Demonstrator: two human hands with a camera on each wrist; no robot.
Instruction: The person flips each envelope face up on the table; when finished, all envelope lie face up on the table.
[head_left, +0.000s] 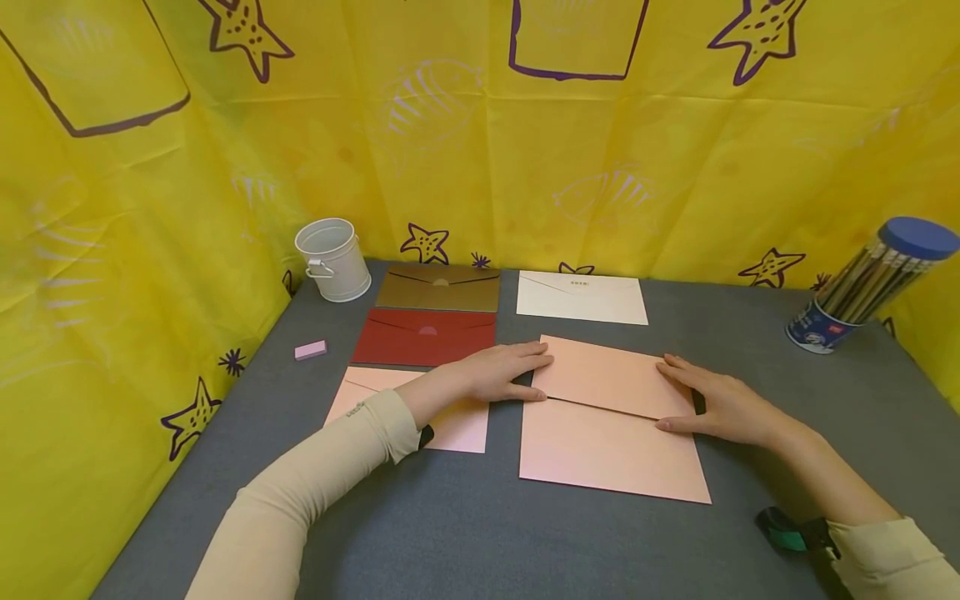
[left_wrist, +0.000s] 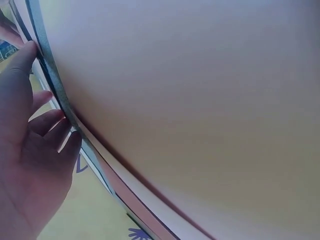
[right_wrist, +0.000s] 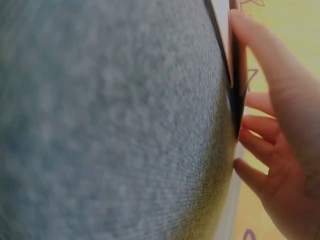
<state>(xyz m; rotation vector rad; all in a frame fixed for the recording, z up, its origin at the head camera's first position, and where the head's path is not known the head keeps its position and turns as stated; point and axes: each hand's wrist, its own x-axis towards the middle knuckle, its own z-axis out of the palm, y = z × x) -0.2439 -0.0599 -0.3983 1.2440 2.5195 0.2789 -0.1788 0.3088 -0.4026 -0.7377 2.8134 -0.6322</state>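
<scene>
In the head view, a pale pink paper piece [head_left: 615,454] lies on the grey table, its upper and lower panels divided by a dark crease-like line. My left hand [head_left: 510,372] touches the left side of the upper panel [head_left: 600,371], with the thumb near the line. At the opposite side, my right hand [head_left: 720,406] rests its fingertips and thumb on the panel's right edge. Fingers of both hands are extended rather than curled. The left wrist view shows the left fingers [left_wrist: 42,120] flat by the table edge-on; the right wrist view shows the right thumb [right_wrist: 255,40] at the pink edge.
Left of the paper lie a gold envelope [head_left: 465,293], a red envelope [head_left: 390,337] and a pink envelope [head_left: 461,425], partly under my left forearm. A white envelope [head_left: 600,304] lies behind. Around them are a white bucket [head_left: 341,267], pink eraser [head_left: 311,350] and pencil tub [head_left: 813,329].
</scene>
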